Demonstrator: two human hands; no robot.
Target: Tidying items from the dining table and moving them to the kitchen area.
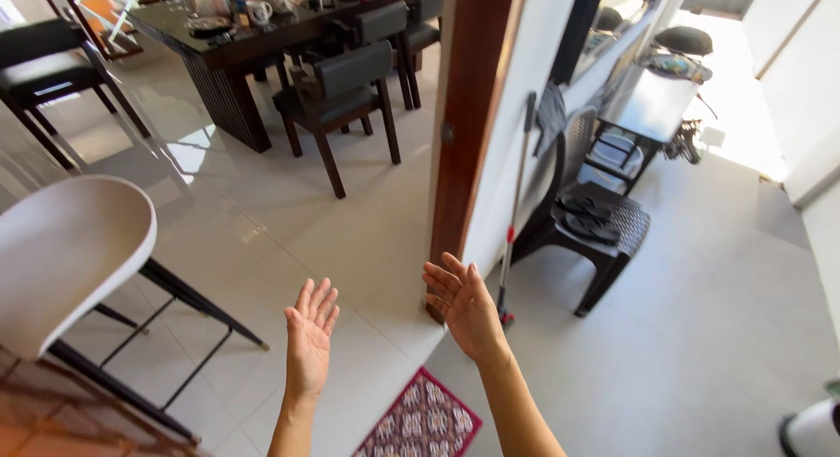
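1. The nearest thing to the hands is a mop [514, 212], which leans upright against the white wall [516, 98] just past the wooden door frame [464, 116]. Its foot rests on the tiled floor just beside the right hand.
2. Handling, judged: the long, thin shaft looks stiff, light and smooth. It is top-heavy where it leans, so it would likely tip if nudged. The best hold is mid-shaft, near the red band.
3. Left hand [311, 327]: raised, palm up, fingers spread. It holds nothing and touches nothing.
4. Right hand [465, 306]: raised, palm facing inward, fingers loosely spread. It is empty and close to the mop but apart from it.
5. Surroundings: a patterned red rug [424, 418] lies below the hands, a white stool [66, 247] stands to the left, and a dark wicker chair [595, 221] stands beyond the mop.
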